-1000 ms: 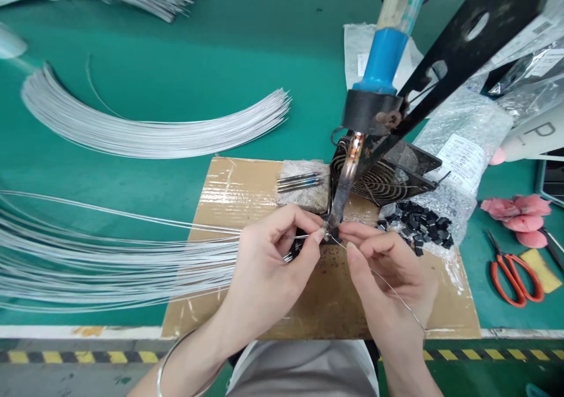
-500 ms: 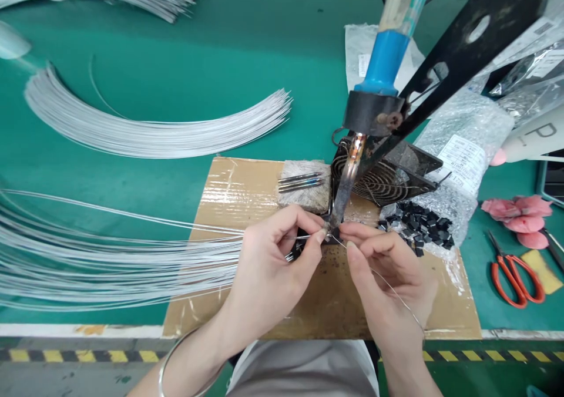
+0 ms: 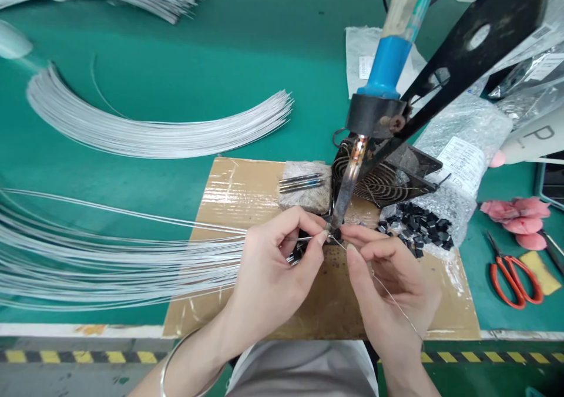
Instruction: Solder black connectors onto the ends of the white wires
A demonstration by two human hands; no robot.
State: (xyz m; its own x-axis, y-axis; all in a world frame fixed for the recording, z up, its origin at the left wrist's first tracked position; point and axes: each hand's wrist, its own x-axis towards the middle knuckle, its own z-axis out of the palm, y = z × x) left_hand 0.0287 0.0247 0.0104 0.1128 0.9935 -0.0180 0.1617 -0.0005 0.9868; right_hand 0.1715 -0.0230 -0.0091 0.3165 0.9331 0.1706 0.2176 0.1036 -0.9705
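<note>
Below the tip of a blue-handled soldering iron (image 3: 348, 191), my left hand (image 3: 282, 262) pinches the end of a white wire (image 3: 220, 228) between thumb and forefinger. My right hand (image 3: 388, 285) is closed on a thin silvery strand (image 3: 396, 303), which runs from the iron's tip across the fingers to the wrist. The fingertips of both hands are close together, near the hot tip. A small dark part beneath them is mostly hidden. Many white wires (image 3: 132, 262) lie to the left, their right ends partly behind my left hand.
Brown cardboard (image 3: 220, 197) lies under the hands. A pad (image 3: 304, 200) bears metal tips. A black fan (image 3: 379, 180) and small black pieces (image 3: 418, 226) sit right of the iron. Red-handled scissors (image 3: 513, 279) lie far right. Another wire bundle (image 3: 167, 138) rests behind.
The view has shifted very slightly. Both hands stay near the iron's tip with the same grips; the strand by my right hand has moved slightly.
</note>
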